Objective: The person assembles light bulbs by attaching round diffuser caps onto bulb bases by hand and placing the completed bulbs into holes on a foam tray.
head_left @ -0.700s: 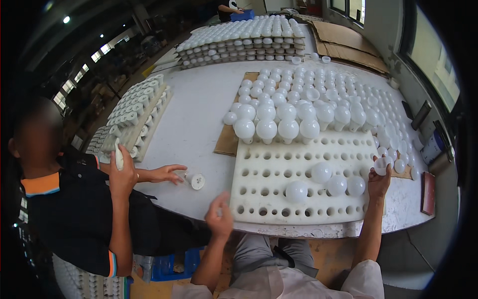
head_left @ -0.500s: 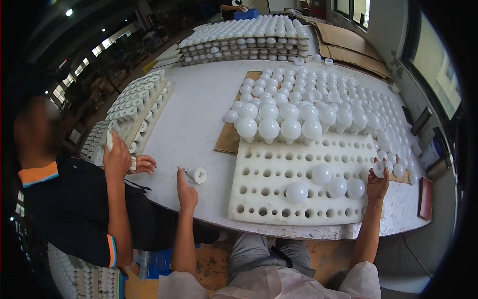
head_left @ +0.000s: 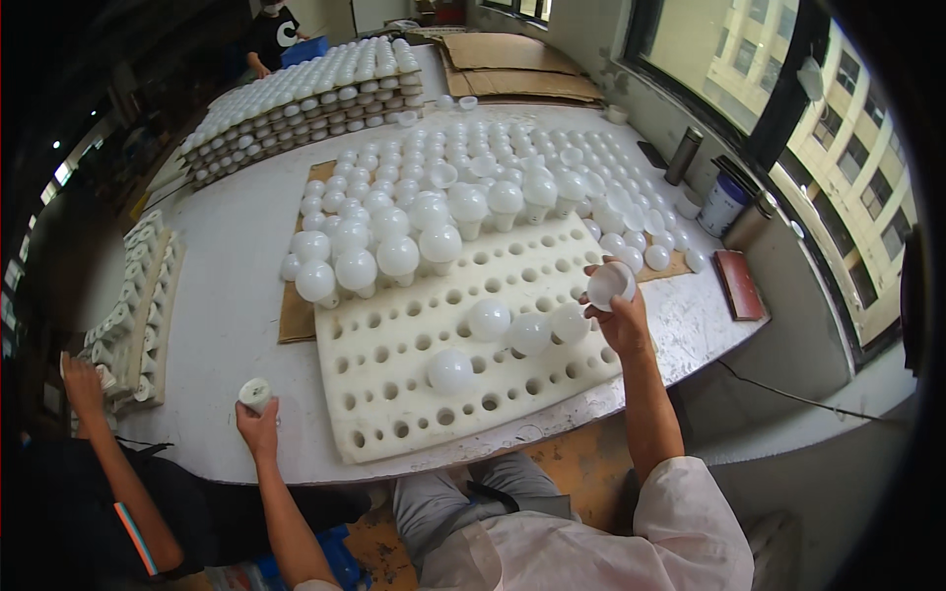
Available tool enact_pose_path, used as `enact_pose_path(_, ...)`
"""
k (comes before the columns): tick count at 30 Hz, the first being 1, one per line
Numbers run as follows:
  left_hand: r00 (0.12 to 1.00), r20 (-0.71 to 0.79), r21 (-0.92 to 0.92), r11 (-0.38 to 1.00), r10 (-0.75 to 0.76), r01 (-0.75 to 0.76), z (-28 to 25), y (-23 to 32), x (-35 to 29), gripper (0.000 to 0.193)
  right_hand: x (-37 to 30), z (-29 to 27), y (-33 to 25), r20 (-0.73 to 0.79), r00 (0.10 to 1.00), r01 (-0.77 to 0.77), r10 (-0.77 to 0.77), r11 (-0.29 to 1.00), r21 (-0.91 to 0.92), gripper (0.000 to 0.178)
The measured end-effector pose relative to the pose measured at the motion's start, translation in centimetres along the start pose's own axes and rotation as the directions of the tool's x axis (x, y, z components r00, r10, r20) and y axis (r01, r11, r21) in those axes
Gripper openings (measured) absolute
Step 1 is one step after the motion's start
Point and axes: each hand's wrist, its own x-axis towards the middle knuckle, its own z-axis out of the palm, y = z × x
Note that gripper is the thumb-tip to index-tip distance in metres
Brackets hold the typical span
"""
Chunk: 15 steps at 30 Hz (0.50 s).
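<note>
My left hand is closed round a white cone-shaped bulb base, its round face up, over the table left of the foam tray. In my right hand is a hollow white bulb cover, its opening toward me, held at the tray's right end. The white foam tray has rows of round holes. Several loose round covers lie on its middle part. Along its far side stand white bulbs with covers on.
Many covers lie on cardboard behind the tray. Stacked layers of covers stand far left. At left, a co-worker's hand is beside a rack of bulb bases. A red-brown box and metal flask sit at right.
My left hand has closed on the bulb base and lifted it. My right hand still holds the cover, now with its opening toward me. The view has turned to the right.
</note>
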Motion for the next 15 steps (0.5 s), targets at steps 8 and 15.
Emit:
enact_pose_path(8,0.848,0.491,-0.855,0.293,0.198,0.427,-0.4,14.8,-12.2,0.065,-5.7,8.2,4.3,0.41,0.891,-0.161,0.193,0.981,-0.113,0.093)
enact_pose_path(15,0.579,0.694,-0.71,0.539,0.428,0.453,2.3,19.2,-13.9,0.054,-8.3,11.2,5.7,0.556,0.795,-0.023,0.242,0.929,-0.37,0.079)
